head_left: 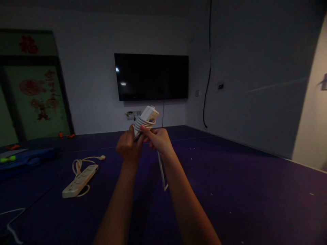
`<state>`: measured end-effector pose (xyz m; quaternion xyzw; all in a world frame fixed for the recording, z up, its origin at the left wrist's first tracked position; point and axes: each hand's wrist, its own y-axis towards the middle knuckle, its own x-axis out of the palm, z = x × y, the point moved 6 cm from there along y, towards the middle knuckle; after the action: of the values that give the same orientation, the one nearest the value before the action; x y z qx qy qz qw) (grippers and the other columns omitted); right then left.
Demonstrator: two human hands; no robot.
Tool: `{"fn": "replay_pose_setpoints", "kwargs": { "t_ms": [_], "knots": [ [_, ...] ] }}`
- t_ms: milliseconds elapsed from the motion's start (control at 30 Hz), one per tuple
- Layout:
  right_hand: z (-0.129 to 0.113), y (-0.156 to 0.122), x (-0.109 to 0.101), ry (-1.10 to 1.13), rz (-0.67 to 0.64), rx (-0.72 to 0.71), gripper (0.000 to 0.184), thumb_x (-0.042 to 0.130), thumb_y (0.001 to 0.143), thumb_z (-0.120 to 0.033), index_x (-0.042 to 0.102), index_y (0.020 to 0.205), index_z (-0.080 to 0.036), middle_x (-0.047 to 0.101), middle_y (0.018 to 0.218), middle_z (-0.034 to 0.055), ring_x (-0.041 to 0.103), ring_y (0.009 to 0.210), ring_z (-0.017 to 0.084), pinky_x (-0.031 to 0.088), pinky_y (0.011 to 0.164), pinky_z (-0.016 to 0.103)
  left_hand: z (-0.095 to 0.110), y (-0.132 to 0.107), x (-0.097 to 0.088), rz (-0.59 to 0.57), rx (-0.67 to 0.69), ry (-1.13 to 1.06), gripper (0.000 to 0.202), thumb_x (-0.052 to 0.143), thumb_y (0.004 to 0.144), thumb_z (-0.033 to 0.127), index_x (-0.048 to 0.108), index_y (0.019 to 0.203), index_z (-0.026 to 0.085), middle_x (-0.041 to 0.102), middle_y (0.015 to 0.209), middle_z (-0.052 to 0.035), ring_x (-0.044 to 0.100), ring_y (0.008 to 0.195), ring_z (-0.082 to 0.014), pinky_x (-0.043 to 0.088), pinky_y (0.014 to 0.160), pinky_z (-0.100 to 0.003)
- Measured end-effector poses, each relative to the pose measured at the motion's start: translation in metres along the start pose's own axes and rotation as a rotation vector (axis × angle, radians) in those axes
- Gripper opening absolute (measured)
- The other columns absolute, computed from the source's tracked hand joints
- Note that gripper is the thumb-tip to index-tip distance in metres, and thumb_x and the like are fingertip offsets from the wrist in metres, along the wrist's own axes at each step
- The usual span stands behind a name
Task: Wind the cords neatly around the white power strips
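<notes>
Both my hands are raised in front of me in a dim room. My left hand [128,146] is closed round the lower end of a white power strip [148,116] that has its white cord wound in coils around it. My right hand [158,139] pinches the cord against the strip just under the coils. A loose length of the cord [161,172] hangs down from my right hand between my forearms.
A second white power strip [79,181] with its cord looped beside it lies on the dark purple floor [230,177] at the left. Blue material [28,157] lies at far left. A black wall-mounted screen [152,76] and a wall socket [133,114] are ahead.
</notes>
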<state>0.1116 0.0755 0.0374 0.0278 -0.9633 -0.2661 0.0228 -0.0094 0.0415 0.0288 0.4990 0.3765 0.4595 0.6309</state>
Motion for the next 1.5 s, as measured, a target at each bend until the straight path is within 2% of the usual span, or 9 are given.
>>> {"fn": "replay_pose_setpoints", "kwargs": {
  "t_ms": [267, 400, 600, 733, 833, 1000, 1200, 1333, 1500],
  "knots": [
    [0.003, 0.007, -0.01, -0.037, 0.038, -0.043, 0.054, 0.063, 0.067, -0.066, 0.057, 0.049, -0.016, 0.052, 0.039, -0.0002, 0.037, 0.029, 0.005, 0.024, 0.032, 0.02, 0.001, 0.01, 0.002, -0.137, 0.024, -0.207, 0.056, 0.051, 0.084, 0.052, 0.06, 0.121, 0.01, 0.069, 0.102, -0.0168, 0.064, 0.094, -0.0261, 0.043, 0.083, -0.032],
    [0.006, 0.012, -0.018, 0.0, 0.03, -0.037, 0.056, 0.064, 0.065, -0.068, 0.053, 0.045, -0.017, 0.042, 0.032, -0.0031, 0.032, 0.029, 0.005, 0.022, 0.033, 0.02, -0.001, 0.021, 0.008, -0.346, -0.164, -0.528, 0.048, 0.046, 0.086, 0.049, 0.067, 0.111, 0.015, 0.071, 0.106, -0.0119, 0.065, 0.093, -0.0227, 0.047, 0.08, -0.031],
    [0.01, 0.015, -0.019, 0.122, -0.1, -0.068, 0.052, 0.067, 0.063, -0.066, 0.057, 0.055, -0.016, 0.051, 0.043, -0.0025, 0.033, 0.031, 0.004, 0.02, 0.033, 0.02, -0.012, 0.019, 0.018, -0.42, -0.518, -0.834, 0.048, 0.067, 0.066, 0.056, 0.074, 0.087, 0.014, 0.073, 0.088, -0.0091, 0.066, 0.08, -0.022, 0.048, 0.065, -0.026],
    [0.009, 0.014, -0.021, 0.135, -0.214, -0.113, 0.051, 0.067, 0.062, -0.065, 0.058, 0.058, -0.015, 0.052, 0.046, -0.0031, 0.032, 0.033, 0.003, 0.019, 0.033, 0.019, -0.006, 0.011, 0.024, -0.628, -0.598, -0.999, 0.053, 0.069, 0.061, 0.06, 0.074, 0.086, 0.014, 0.072, 0.078, -0.0076, 0.063, 0.069, -0.0186, 0.045, 0.06, -0.025],
    [0.009, 0.013, -0.024, 0.149, -0.254, -0.109, 0.051, 0.069, 0.06, -0.064, 0.057, 0.058, -0.014, 0.049, 0.045, -0.0044, 0.031, 0.033, 0.002, 0.018, 0.033, 0.018, -0.003, 0.007, 0.025, -0.702, -0.614, -1.03, 0.054, 0.068, 0.06, 0.063, 0.074, 0.08, 0.013, 0.07, 0.069, -0.0072, 0.06, 0.061, -0.0167, 0.043, 0.055, -0.025],
    [0.007, 0.013, -0.026, 0.146, -0.221, -0.074, 0.05, 0.069, 0.062, -0.062, 0.057, 0.058, -0.014, 0.048, 0.043, -0.0048, 0.031, 0.032, 0.002, 0.017, 0.032, 0.017, -0.002, 0.006, 0.028, -0.654, -0.657, -1.009, 0.053, 0.069, 0.057, 0.066, 0.069, 0.065, 0.013, 0.062, 0.056, -0.0032, 0.051, 0.049, -0.0121, 0.035, 0.047, -0.023],
    [0.011, 0.009, -0.032, 0.083, -0.181, 0.088, 0.036, 0.067, 0.075, -0.048, 0.066, 0.073, -0.011, 0.057, 0.048, -0.0013, 0.04, 0.032, 0.003, 0.023, 0.032, 0.016, -0.001, 0.003, 0.033, -0.598, -0.743, -1.1, 0.051, 0.072, 0.055, 0.062, 0.069, 0.067, 0.012, 0.063, 0.055, -0.0032, 0.054, 0.049, -0.0127, 0.038, 0.048, -0.023],
    [0.017, 0.007, -0.048, 0.029, -0.169, 0.169, 0.029, 0.062, 0.083, -0.036, 0.067, 0.073, -0.01, 0.051, 0.043, -0.004, 0.039, 0.032, 0.003, 0.024, 0.032, 0.015, -0.017, 0.006, 0.03, -0.471, -0.823, -1.097, 0.058, 0.071, 0.056, 0.065, 0.071, 0.074, 0.01, 0.069, 0.066, -0.0076, 0.06, 0.054, -0.0151, 0.042, 0.049, -0.024],
    [0.008, 0.006, -0.053, 0.07, -0.163, 0.105, 0.016, 0.059, 0.083, -0.021, 0.068, 0.074, -0.011, 0.05, 0.047, -0.0059, 0.033, 0.034, 0.001, 0.021, 0.034, 0.015, -0.046, 0.007, 0.031, -0.358, -0.936, -1.118, 0.06, 0.071, 0.054, 0.066, 0.069, 0.075, 0.011, 0.069, 0.065, -0.0072, 0.062, 0.053, -0.0154, 0.044, 0.046, -0.024]
  ]
}}
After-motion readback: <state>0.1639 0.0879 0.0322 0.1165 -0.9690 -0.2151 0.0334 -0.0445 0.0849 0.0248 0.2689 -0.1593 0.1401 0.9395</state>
